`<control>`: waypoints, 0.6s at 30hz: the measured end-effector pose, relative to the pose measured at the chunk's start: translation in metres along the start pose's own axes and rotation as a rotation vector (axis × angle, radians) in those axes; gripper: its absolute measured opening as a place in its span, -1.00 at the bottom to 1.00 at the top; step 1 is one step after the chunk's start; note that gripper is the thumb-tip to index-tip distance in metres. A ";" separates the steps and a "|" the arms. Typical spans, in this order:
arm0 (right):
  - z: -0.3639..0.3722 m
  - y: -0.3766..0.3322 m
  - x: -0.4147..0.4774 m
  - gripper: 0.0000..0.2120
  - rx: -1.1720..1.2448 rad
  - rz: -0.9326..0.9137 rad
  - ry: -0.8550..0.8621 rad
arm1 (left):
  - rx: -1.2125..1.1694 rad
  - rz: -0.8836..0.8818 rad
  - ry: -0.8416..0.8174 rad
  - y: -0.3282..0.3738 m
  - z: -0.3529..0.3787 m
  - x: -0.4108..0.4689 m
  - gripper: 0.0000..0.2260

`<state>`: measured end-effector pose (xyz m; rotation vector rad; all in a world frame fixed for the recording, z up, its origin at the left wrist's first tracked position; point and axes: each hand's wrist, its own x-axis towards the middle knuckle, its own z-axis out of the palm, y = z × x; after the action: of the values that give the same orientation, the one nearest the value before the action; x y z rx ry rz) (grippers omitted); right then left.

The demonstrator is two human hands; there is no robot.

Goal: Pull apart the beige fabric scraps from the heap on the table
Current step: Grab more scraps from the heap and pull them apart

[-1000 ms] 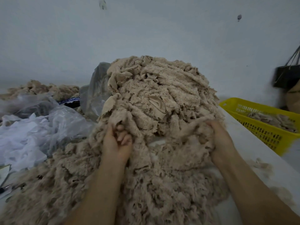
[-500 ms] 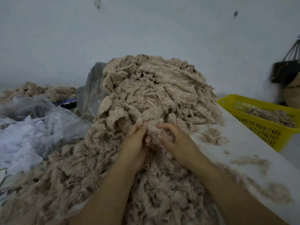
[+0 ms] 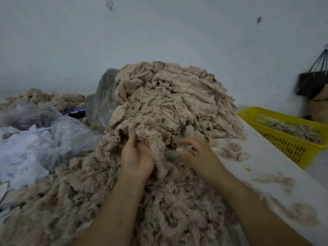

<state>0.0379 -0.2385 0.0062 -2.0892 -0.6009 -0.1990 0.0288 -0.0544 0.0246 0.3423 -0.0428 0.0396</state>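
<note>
A tall heap of beige fabric scraps fills the middle of the white table and spreads toward me. My left hand is at the heap's front, palm up, fingers and thumb curled round a clump of beige scraps. My right hand is just to its right, blurred, with fingers curled over the scraps; I cannot tell whether it holds any. A small grey patch shows between the two hands.
A yellow plastic basket with some scraps stands at the right. Clear and white plastic bags lie at the left, with another beige pile behind. A dark bag hangs on the right wall. Loose fluff dots the table.
My right hand came in from the heap's right side to the middle, then drew slightly right again. My left hand turned palm up and took a clump of scraps.
</note>
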 end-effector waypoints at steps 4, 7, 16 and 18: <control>0.022 0.007 0.003 -0.66 -0.276 -0.165 -0.159 | -0.013 -0.057 -0.063 -0.002 0.000 -0.002 -0.58; 0.014 0.007 0.003 -0.85 -0.081 -0.076 0.013 | -0.005 -0.031 -0.040 0.001 0.000 -0.002 -0.66; 0.016 -0.007 -0.007 -0.62 0.041 0.027 -0.264 | -0.060 -0.079 -0.115 -0.002 0.005 -0.008 -0.62; 0.025 -0.002 -0.005 -0.88 -0.097 -0.049 -0.211 | -0.074 -0.047 -0.078 -0.002 0.003 -0.007 -0.69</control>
<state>0.0301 -0.2183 -0.0081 -2.2070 -0.7835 -0.0354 0.0215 -0.0573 0.0268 0.2708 -0.1135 -0.0220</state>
